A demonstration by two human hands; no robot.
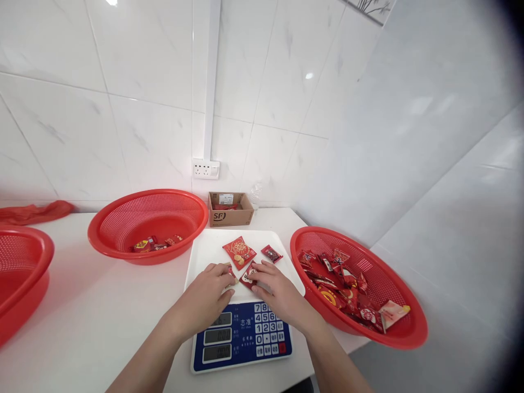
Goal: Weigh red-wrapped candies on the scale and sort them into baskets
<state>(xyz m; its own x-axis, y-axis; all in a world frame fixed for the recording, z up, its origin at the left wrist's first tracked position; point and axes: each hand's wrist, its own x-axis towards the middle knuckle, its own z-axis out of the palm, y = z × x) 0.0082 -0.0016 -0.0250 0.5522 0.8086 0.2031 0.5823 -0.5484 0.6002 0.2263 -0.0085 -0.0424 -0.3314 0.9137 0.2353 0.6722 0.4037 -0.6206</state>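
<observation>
A digital scale (196, 273) with a white pan and a blue keypad panel stands in front of me. My left hand (208, 295) is over the left of the pan, fingers curled onto a small red and beige snack packet (232, 277), partly hidden by them. Beside it, my right hand (278, 289) has its fingers and thumb on a dark red snack packet (248, 277). Farther up the pan lie a larger red cookie packet (239, 252) and a small dark red packet (272, 253), both untouched.
At right, a red basket (301, 240) holds many wrapped snacks. Behind left, another red basket (106, 240) has several packets. A third red basket (24, 234) is cut off at left. A cardboard box (233, 219) stands by the wall; red cloth (36, 212) lies far left.
</observation>
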